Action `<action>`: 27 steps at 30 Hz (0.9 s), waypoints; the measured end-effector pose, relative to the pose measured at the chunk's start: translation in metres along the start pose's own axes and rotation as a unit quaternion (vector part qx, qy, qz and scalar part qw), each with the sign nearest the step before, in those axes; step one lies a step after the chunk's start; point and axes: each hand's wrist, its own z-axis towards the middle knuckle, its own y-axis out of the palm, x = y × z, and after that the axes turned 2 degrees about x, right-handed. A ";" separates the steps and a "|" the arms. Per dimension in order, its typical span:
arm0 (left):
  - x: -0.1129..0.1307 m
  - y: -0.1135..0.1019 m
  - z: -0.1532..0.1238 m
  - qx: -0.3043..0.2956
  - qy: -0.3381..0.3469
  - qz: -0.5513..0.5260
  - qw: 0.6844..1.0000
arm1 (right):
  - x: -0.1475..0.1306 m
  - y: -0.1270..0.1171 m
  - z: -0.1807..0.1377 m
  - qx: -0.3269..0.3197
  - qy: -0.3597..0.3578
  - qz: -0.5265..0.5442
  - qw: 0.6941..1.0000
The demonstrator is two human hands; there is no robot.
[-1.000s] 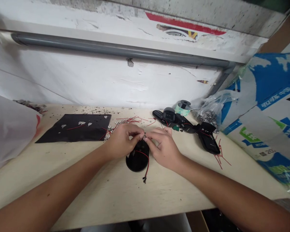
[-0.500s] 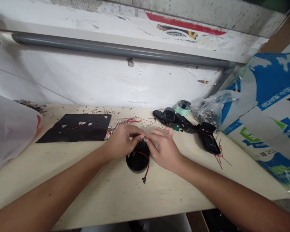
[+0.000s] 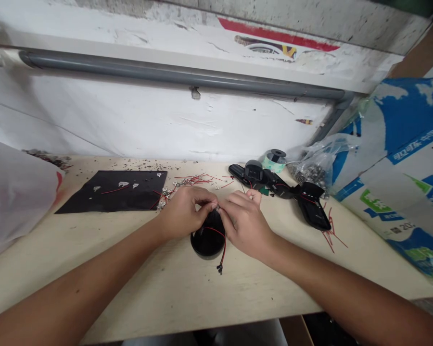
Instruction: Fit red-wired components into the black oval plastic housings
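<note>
On the cream workbench [image 3: 260, 293], the left hand [image 3: 184, 214] and right hand [image 3: 244, 228] stand together, their fingertips [image 3: 211, 204] pinching a small metal part [image 3: 217, 207] directly above a round black housing [image 3: 208, 240], which lies on the bench trailing a red wire [image 3: 224, 247]. Against the view half a second earlier, the housing sits slightly further right, with the hands still closed on the part. Count: one housing beneath the hands, three further black housings [image 3: 277, 186] at right, one tape roll [image 3: 274, 161], one bag of metal parts [image 3: 308, 173], one black mat [image 3: 111, 192].
</note>
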 end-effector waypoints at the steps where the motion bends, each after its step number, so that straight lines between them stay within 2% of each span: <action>1: 0.000 0.000 0.000 -0.001 0.002 0.003 1.000 | 0.000 0.000 0.000 0.002 -0.005 -0.008 1.000; 6: 0.000 0.001 0.001 0.003 0.003 -0.005 1.000 | 0.000 -0.001 0.000 0.001 -0.011 -0.026 1.000; 11: -0.005 0.001 0.001 0.005 -0.035 -0.077 0.996 | 0.001 -0.003 0.003 -0.041 0.083 0.081 0.992; 13: -0.006 0.001 0.000 0.006 -0.047 -0.091 0.995 | 0.002 -0.002 0.004 -0.040 0.095 0.108 0.989; 19: 0.000 0.000 0.000 0.003 -0.026 -0.065 0.998 | 0.000 -0.003 0.003 -0.020 0.077 0.088 0.993; 27: 0.000 0.000 0.000 0.008 0.000 -0.009 1.000 | -0.001 -0.003 0.001 -0.023 0.033 0.028 0.999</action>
